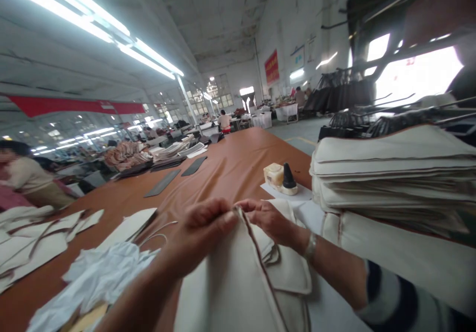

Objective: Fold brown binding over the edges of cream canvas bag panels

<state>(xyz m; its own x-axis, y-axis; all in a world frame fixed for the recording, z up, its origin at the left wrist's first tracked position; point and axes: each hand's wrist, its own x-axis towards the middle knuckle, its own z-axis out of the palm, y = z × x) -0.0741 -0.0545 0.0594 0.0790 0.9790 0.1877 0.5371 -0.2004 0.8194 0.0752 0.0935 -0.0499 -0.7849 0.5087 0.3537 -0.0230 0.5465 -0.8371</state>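
Note:
My left hand (203, 225) and my right hand (269, 220) meet over a cream fabric piece (230, 277) with dark brown piping along its edge. Both hands pinch the top edge of this piece, fingers closed, thumbs near each other. The piece stands up from the table toward me. More cream pieces (288, 267) lie under and right of it. A bracelet sits on my right wrist, and a striped sleeve covers my right forearm.
A tall stack of cream panels (390, 173) fills the right. Crumpled white cloth (100, 272) lies at lower left on the long brown-covered table (230, 163). A small black cone and pale block (282, 178) stand ahead. Other people work at the left and far back.

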